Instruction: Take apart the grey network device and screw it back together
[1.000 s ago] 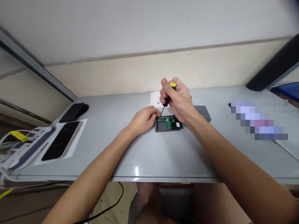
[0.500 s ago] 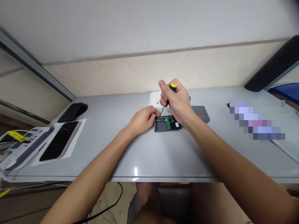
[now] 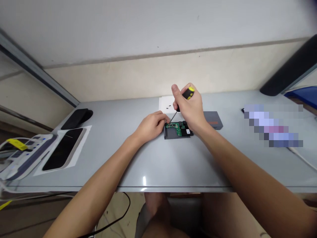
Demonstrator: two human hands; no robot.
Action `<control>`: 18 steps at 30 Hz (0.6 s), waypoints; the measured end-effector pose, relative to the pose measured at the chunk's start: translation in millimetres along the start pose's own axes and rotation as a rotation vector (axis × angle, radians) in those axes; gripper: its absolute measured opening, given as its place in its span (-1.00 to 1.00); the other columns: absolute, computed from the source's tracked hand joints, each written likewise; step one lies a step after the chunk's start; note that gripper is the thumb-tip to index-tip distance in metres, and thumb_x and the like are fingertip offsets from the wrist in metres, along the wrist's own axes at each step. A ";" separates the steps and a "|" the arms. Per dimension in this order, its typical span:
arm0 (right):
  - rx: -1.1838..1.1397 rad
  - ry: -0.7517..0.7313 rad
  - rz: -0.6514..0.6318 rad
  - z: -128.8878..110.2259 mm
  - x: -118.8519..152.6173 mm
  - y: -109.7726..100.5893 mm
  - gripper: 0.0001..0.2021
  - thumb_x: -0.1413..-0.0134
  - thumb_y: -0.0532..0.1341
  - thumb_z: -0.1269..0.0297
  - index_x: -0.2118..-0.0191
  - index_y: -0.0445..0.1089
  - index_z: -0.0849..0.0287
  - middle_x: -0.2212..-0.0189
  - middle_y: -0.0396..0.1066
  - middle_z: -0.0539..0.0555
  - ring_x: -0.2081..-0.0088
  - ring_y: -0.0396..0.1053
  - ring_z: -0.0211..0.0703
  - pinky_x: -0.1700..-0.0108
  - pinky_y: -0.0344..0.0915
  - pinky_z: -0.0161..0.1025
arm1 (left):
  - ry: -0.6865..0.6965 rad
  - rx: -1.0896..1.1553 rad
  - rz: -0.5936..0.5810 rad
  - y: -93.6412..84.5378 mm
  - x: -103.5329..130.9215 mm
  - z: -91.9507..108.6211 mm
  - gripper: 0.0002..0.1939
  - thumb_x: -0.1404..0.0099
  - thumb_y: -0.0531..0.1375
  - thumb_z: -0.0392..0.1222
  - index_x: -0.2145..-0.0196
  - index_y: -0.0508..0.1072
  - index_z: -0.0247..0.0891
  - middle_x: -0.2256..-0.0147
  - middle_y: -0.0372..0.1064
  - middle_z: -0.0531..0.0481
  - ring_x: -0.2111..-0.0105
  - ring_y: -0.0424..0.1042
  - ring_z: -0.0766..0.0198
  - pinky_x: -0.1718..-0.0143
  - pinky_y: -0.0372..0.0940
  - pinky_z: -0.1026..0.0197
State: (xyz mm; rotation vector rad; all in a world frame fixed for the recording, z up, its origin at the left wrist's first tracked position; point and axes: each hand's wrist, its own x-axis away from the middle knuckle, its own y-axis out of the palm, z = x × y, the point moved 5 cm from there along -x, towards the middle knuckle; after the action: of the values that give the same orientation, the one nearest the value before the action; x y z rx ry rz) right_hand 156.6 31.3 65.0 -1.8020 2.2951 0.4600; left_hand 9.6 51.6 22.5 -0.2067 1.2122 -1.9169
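Here's the green circuit board [image 3: 178, 128], seated in a dark case [image 3: 170, 134] midway along the bench [image 3: 148, 165], closer to the far edge than the near one. Down onto its far-left part slants the screwdriver [image 3: 189, 93], its yellow-capped handle wrapped firmly in the right hand's [image 3: 192, 107] grip. The left hand [image 3: 152, 125] is at the case's left end, fingers curled, tips right by the shaft; whether that grip is closed on anything, I can't tell. Just beyond, toward the far edge, white paper [image 3: 163, 104] carries small dark pieces [image 3: 169, 105]. Right of the case, a gray box [image 3: 213, 119] shows an orange mark. Out toward the bench's left edge, a phone [image 3: 63, 148] lies beside a power strip [image 3: 37, 157].
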 end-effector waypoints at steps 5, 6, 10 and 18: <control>0.081 -0.140 -0.023 -8.8 3.3 3.7 -0.74 -0.39 0.23 -0.08 0.16 0.26 -0.03 0.36 0.30 -0.06 0.35 0.33 -0.20 0.23 0.36 -0.21 | 0.007 -0.044 -0.007 -2.3 0.3 0.8 -0.61 -0.37 -0.01 -0.35 0.23 0.64 -0.22 0.22 0.53 -0.07 0.30 0.48 0.17 0.14 0.38 0.11; 0.096 -0.172 -0.035 -15.8 5.5 3.2 -0.78 -0.41 0.21 -0.04 0.14 0.28 -0.04 0.31 0.34 -0.04 0.31 0.37 -0.19 0.18 0.39 -0.20 | 0.008 -0.051 -0.010 -3.1 0.6 0.9 -0.60 -0.38 -0.01 -0.35 0.22 0.65 -0.21 0.20 0.53 -0.07 0.29 0.49 0.16 0.13 0.38 0.11; 0.258 -0.316 -0.044 -54.0 15.5 -14.7 -0.86 -0.39 0.24 0.04 0.08 0.41 -0.07 0.13 0.43 0.03 0.21 0.40 -0.12 0.09 0.41 -0.13 | 0.013 -0.029 -0.070 -8.0 2.3 0.4 -0.59 -0.38 0.01 -0.33 0.14 0.67 -0.20 0.15 0.55 -0.07 0.22 0.51 0.15 0.05 0.39 0.10; 1.233 0.082 -0.615 -27.4 15.5 -106.4 -0.37 0.09 0.48 -0.05 -0.18 0.57 -0.11 -0.20 0.52 0.16 0.01 0.54 0.31 0.05 0.47 0.12 | -0.111 0.152 -0.349 -23.4 15.7 3.9 -0.34 -0.35 0.30 0.12 -0.34 0.39 -0.10 0.00 0.50 -0.12 0.21 0.49 0.16 0.21 0.40 0.19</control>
State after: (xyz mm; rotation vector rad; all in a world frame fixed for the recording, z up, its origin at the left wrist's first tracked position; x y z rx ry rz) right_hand 257.0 -15.3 72.1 -1.5958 1.2864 -0.9214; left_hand -11.4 41.9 39.1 -0.4617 0.9997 -2.2545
